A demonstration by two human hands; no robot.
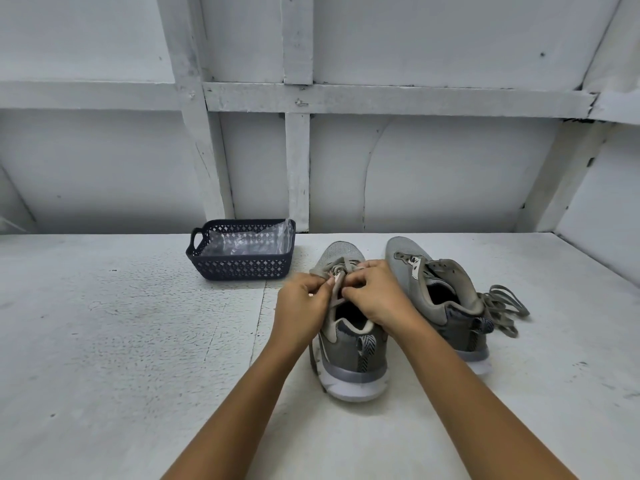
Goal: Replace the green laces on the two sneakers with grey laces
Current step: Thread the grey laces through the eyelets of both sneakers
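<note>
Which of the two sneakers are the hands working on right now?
The left sneaker, standing upright: both the left hand and right hand pinch its lace at the tongue. The right sneaker lies untouched beside a loose lace pile.

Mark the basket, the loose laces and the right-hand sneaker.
basket (239, 269): head view, front wall.
loose laces (493, 303): head view, middle of the tangle.
right-hand sneaker (403, 258): head view, top of the toe.
</note>
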